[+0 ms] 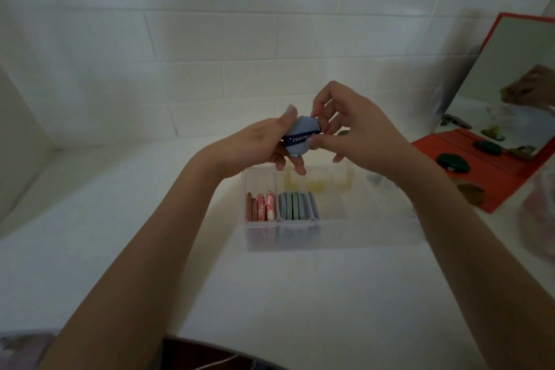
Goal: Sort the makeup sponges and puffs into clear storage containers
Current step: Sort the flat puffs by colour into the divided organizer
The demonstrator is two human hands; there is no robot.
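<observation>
**Puff sorting: looks roughly halfway, a few stragglers left**

A light blue puff with a dark ribbon band is held up in the air, above the far edge of the clear container, so it isn't filed yet. It's gripped from the left side by the left hand, thumb on top and fingers curled underneath. The right hand pinches its right edge with thumb and fingertips. Both grips are narrow and closed on that one puff.

What seems done so far: in the container's front row, the leftmost slot is packed with red and pink puffs stood on edge. The next slot over is filled with blue-grey and greenish puffs, also on edge. Something pale yellow can be made out in the back row, but it's too washed out to call. The slots further right look unfilled, though the clear plastic makes that hard to judge.

What's probably left: the blue puff in hand, which would likely be matched with the blue-grey slot. Then there are the dark green puffs lying on the base of the red mirror case off to the right. A brownish one sits at that case's near edge.

Everything is set on a plain white countertop, backed by a white tiled wall. The case's mirror is propped upright, and the hands are reflected in it. Lighting is dim and a bit flat.
</observation>
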